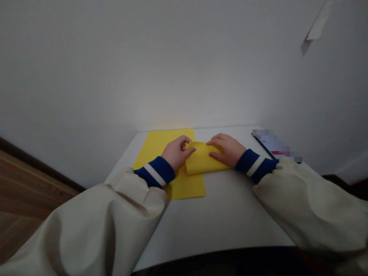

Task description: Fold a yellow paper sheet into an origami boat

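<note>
On white worktop (230, 207) by plain wall (143, 76), I see left hand (176, 152) grip pinching folded yellow paper (201, 161) atop yellow sheet (184, 186), right hand (227, 149) open, fingers flat on it.

Dim, flat indoor light leaves most of the frame grey. A soft glow sits on the wall (172, 115) just above the counter (230, 207), and the yellow paper (202, 161) is the brightest spot. Shadows are faint and soft-edged. Wide-angle bending stretches the sleeves (86, 226) at the bottom corners. Detail is soft, and a pixelated patch (276, 145) sits at the right.
</note>
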Action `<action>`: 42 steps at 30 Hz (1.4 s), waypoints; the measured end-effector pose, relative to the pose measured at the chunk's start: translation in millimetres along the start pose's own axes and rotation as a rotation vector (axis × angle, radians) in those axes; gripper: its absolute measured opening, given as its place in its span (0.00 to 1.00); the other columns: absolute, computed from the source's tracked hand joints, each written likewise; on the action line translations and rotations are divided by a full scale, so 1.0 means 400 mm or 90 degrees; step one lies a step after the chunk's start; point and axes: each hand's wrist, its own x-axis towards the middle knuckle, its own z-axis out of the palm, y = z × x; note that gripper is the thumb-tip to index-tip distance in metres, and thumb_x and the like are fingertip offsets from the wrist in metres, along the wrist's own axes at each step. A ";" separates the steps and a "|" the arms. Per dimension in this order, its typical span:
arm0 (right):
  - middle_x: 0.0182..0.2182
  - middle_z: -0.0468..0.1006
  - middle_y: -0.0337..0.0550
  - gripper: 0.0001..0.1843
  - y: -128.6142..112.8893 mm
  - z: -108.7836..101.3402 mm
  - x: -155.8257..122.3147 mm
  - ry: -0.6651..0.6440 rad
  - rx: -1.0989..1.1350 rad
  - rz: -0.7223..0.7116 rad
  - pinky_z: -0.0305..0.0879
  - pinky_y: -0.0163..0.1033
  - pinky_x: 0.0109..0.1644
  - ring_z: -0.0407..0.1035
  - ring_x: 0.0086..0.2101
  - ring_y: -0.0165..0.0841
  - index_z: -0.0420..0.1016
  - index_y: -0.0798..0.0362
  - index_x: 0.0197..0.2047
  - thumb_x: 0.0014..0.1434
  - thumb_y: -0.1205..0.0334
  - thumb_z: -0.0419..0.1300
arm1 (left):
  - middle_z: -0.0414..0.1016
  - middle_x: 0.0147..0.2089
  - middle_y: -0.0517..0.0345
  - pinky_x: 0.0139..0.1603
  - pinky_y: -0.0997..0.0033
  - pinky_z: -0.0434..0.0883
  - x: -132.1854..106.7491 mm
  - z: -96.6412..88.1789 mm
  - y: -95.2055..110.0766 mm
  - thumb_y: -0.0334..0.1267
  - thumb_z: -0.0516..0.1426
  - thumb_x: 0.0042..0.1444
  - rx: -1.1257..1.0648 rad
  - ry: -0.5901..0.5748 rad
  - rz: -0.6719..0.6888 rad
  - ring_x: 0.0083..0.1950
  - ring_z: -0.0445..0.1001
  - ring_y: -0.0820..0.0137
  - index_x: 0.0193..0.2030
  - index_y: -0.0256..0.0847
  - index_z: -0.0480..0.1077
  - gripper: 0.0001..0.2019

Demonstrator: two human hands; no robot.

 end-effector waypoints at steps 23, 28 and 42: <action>0.33 0.77 0.44 0.15 0.007 0.006 -0.003 0.119 0.381 0.336 0.68 0.42 0.37 0.70 0.32 0.35 0.72 0.53 0.34 0.46 0.52 0.61 | 0.73 0.35 0.55 0.31 0.70 0.69 -0.006 0.006 0.003 0.41 0.55 0.53 -0.324 0.070 -0.083 0.31 0.70 0.71 0.51 0.40 0.69 0.19; 0.34 0.78 0.45 0.17 0.002 0.004 -0.004 0.127 0.493 0.342 0.69 0.43 0.37 0.71 0.32 0.35 0.73 0.54 0.36 0.45 0.52 0.61 | 0.65 0.22 0.61 0.20 0.76 0.59 0.001 0.018 -0.019 0.46 0.52 0.55 -0.361 0.045 -0.130 0.21 0.61 0.76 0.30 0.37 0.68 0.14; 0.26 0.75 0.38 0.19 -0.002 0.019 0.000 0.212 0.754 0.435 0.66 0.39 0.28 0.69 0.24 0.31 0.65 0.50 0.32 0.38 0.55 0.67 | 0.60 0.18 0.69 0.16 0.80 0.57 -0.004 -0.013 0.024 0.35 0.60 0.47 -0.350 0.136 -0.099 0.16 0.59 0.81 0.26 0.38 0.62 0.09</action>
